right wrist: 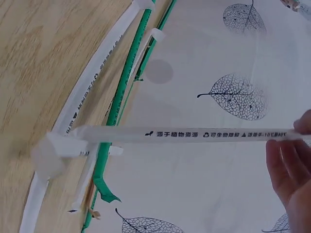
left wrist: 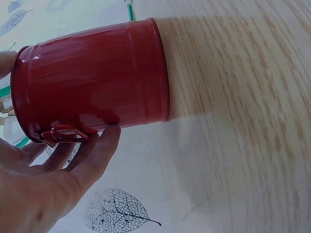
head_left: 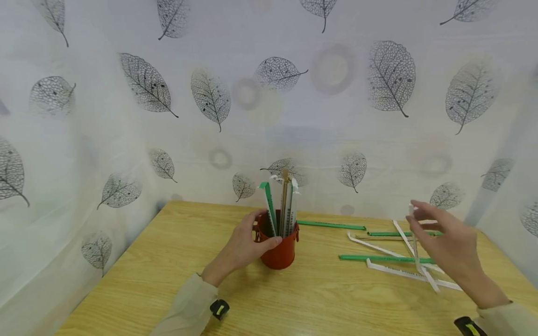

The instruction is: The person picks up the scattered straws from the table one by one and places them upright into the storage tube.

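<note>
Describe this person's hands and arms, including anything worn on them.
The left hand and right hand are gloveless. Pale beige sleeves reach nearly to the wrists, and a small black device with a yellow-green mark shows beside each.

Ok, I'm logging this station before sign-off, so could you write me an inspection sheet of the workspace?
Surface: wood-grain table, light coloured.
Job's things: red bucket, upright on the table, with green, white and brown straws standing in it; one white straw in hand.
Clutter: loose straws, mostly green and white, some crossing, on the table's right side.
Hands: left hand holds the bucket at its side; right hand pinches the white straw between its fingers, near one end.
Cables: nothing seen.
Surroundings: pale leaf-print curtain behind the table.
</note>
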